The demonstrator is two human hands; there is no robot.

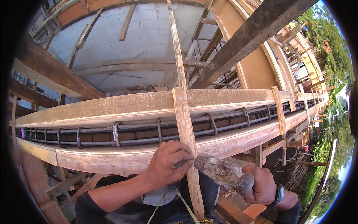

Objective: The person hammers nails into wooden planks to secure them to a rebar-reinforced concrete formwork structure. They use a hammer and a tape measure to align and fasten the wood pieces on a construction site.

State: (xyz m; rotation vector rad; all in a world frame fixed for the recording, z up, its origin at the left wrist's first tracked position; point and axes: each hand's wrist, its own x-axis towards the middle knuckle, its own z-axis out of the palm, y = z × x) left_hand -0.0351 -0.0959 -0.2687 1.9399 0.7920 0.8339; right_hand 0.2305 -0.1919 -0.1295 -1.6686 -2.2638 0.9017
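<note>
My left hand (169,162) is closed in a pinch at the left edge of a narrow wooden strip (187,130); a small greyish thing between its fingers is too small to make out. The strip lies across two long formwork boards, the far board (141,102) and the near board (108,159). Between these boards runs a steel rebar cage (159,130). My right hand (261,183) grips a hammer, its worn, crusted metal head (220,171) just right of the strip and close to my left fingertips. A nail head (181,98) shows in the strip's far end.
More cross strips (278,110) span the boards toward the right. A thick dark timber (250,43) slants overhead, and another beam (59,71) stands at the left. Behind is a pale block wall (123,33). Loose wire (298,168) lies below right, near greenery (328,44).
</note>
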